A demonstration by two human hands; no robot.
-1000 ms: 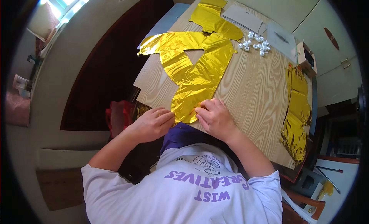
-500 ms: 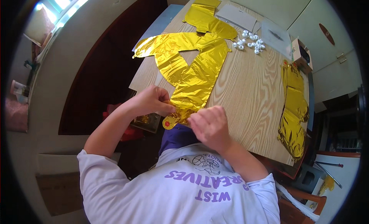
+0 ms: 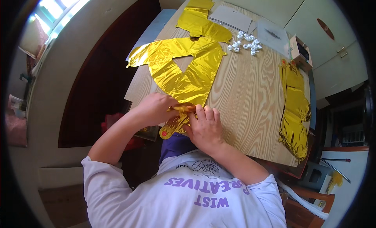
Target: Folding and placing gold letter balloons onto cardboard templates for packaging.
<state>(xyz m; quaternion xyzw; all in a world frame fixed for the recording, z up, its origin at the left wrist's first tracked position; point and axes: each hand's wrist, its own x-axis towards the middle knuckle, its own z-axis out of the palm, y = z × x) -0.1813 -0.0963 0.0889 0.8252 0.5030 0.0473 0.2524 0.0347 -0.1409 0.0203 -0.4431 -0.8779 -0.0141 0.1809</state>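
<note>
A flat gold foil balloon (image 3: 201, 73) with a triangular opening lies on the wooden table, its near end drawn over the front edge toward me. My left hand (image 3: 154, 109) is closed on the left side of that end, fingertips mostly turned out of sight. From the right, my right hand (image 3: 206, 128) grips the same foil, thumb below and fingers above. Between the hands the foil is bunched into a fold. A rounded tab with a red spot (image 3: 164, 132) hangs below my left hand.
Another gold foil sheet (image 3: 196, 22) lies at the far end. White ribbon spools (image 3: 250, 44), grey-white flat sheets (image 3: 230, 19) and a clear plastic sheet (image 3: 272, 38) are nearby. At the right edge are folded gold foil balloons (image 3: 294, 110) and a small open box (image 3: 300, 52).
My hands have come closer together and gathered the near end into a raised fold. My right hand has turned flatter over the foil. The whole view has shifted slightly.
</note>
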